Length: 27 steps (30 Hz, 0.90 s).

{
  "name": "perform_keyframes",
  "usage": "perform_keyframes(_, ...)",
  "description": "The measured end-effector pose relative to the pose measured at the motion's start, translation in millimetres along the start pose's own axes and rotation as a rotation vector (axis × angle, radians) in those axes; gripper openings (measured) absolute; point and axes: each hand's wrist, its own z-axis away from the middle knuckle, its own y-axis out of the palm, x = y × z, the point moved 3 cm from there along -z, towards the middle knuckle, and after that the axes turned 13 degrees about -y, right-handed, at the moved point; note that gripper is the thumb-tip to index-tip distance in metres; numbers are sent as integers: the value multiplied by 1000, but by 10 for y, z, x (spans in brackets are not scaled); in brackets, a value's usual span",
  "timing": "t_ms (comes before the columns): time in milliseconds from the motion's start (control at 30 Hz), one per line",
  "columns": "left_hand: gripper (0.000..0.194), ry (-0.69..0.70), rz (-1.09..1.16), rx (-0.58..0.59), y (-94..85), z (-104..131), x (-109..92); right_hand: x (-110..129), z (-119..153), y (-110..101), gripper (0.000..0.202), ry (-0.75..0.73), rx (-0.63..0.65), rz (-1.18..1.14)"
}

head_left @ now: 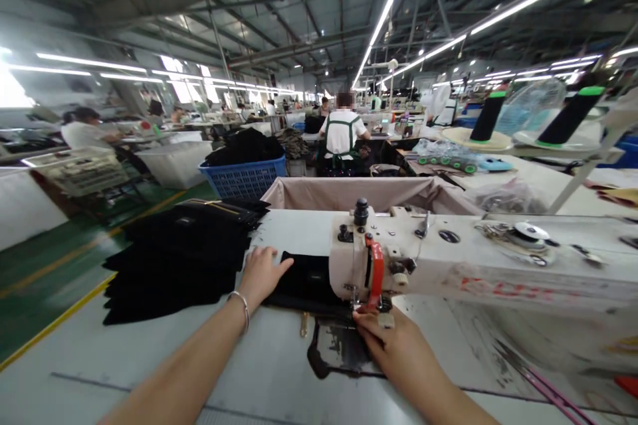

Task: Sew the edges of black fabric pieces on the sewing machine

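A black fabric piece (304,277) with a small label lies on the sewing machine's white table, its right end under the machine head (349,259). A gold zipper pull (304,324) hangs from its near edge. My left hand (262,273), with a bracelet at the wrist, rests on the left end of the piece, thumb stretched out and fingers apart. Close by the needle, my right hand (391,337) has its fingertips pinched at the near edge of the fabric; the fingers partly hide this spot. An orange-red guard (375,272) stands just above them.
A stack of black fabric pieces (179,259) lies left of my left hand. Scissors (543,382) lie at the right. Behind the machine are a cloth-lined bin (323,194), a blue basket (244,178) of dark fabric and black thread cones (488,116). A co-worker (343,133) sits ahead.
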Motion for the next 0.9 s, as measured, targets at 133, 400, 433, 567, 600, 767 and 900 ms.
perform_keyframes(133,15,-83,119,140,-8,3,117,166,-6,-99,19,-13,64,-10)
perform_keyframes(400,27,-76,503,443,-840,1151,-116,701,56,-178,12,-230,-137,-252)
perform_keyframes(433,27,-93,554,488,-918,1285,-145,765,16,-207,13,-208,-192,-253)
perform_keyframes(567,23,-116,651,632,-1060,1646,-242,985,-212,-295,45,-60,-186,-276)
perform_keyframes(600,22,-111,645,650,-1071,1696,-256,1025,-258,-301,41,-17,-156,-333)
perform_keyframes(767,17,16,464,448,-1140,1785,-310,1150,-302,-327,9,50,-74,-518)
perform_keyframes(900,19,337,507,274,-1223,1852,-494,1190,-235,-490,13,-75,-184,-495)
